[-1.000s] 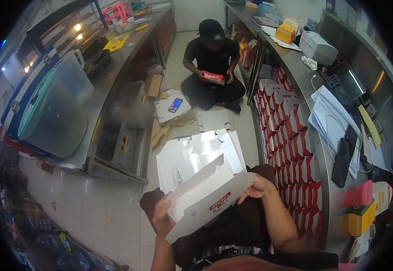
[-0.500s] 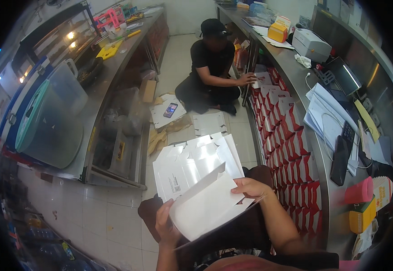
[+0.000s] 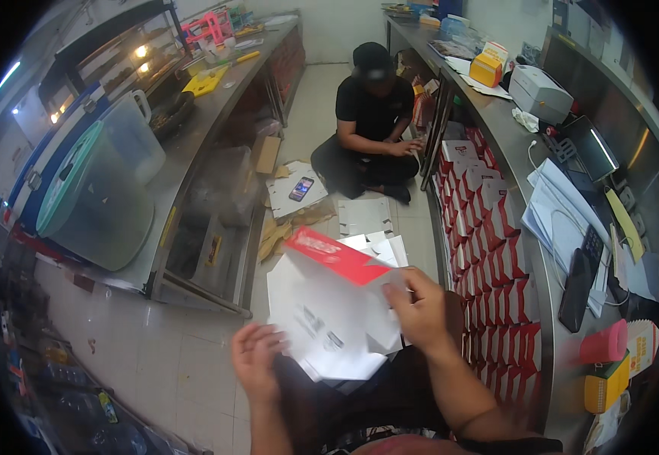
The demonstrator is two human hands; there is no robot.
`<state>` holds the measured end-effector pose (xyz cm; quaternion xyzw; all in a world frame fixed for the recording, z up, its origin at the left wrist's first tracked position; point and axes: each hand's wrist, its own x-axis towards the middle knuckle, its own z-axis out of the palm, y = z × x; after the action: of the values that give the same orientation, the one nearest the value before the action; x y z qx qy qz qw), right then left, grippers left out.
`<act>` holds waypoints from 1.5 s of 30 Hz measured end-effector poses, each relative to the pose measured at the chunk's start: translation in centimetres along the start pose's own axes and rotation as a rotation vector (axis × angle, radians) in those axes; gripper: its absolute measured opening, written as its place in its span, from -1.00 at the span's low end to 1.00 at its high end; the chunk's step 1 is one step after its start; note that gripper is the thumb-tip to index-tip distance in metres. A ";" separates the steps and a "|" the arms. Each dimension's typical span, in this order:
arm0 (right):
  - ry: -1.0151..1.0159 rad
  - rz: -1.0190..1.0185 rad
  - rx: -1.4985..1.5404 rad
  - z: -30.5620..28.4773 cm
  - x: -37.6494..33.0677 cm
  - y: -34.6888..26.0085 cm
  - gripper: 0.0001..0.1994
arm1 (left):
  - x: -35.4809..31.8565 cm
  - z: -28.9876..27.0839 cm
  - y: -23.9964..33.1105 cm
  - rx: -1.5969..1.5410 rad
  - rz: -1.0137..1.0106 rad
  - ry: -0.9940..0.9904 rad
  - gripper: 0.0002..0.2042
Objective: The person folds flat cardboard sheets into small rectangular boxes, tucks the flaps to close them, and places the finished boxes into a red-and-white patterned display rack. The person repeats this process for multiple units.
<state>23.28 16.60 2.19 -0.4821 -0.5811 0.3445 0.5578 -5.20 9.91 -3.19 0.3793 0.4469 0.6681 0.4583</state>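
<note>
A partly folded cardboard box [image 3: 322,315], white with a red side panel, is tilted up in front of me over my lap. My right hand [image 3: 420,307] grips its right edge, thumb against the board. Beside its left edge, my left hand [image 3: 257,356] has its fingers apart; whether the fingertips touch the board I cannot tell. More flat white cardboard sheets [image 3: 390,249] show behind the box, mostly hidden by it.
Another person [image 3: 375,114] sits cross-legged on the floor ahead. Folded red and white boxes [image 3: 488,265] fill the shelf under the right steel counter. A phone [image 3: 301,189] lies on cardboard on the floor. Large plastic containers [image 3: 102,205] stand on the left counter.
The box has turned over, its printed underside and red panel now facing me. My left hand has come off its edge. The other person's hand has drawn back from the shelved boxes.
</note>
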 end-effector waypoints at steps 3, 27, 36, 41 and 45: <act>-0.109 -0.211 -0.123 4.0 -0.7 -1.4 -0.64 | -0.4 5.5 0.3 -0.050 -0.079 -0.188 -0.40; -0.669 -0.461 -0.010 4.8 -2.8 -0.7 -0.37 | -1.5 5.1 2.3 -0.400 -0.071 0.051 -0.59; -0.594 -0.485 0.038 5.3 -3.4 -0.7 -0.17 | -2.0 6.0 2.1 -0.448 -0.066 0.003 -0.60; -0.245 0.077 0.849 6.4 -5.8 0.1 -0.16 | -2.5 6.0 0.4 -0.302 -0.066 0.001 -0.67; -0.144 -0.085 0.631 7.0 -5.5 1.4 -0.13 | -2.7 7.7 0.3 0.067 0.002 0.045 -0.79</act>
<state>16.14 12.82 -1.84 -0.2354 -0.5033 0.5172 0.6510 2.60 9.17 -0.77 0.3798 0.4787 0.6616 0.4346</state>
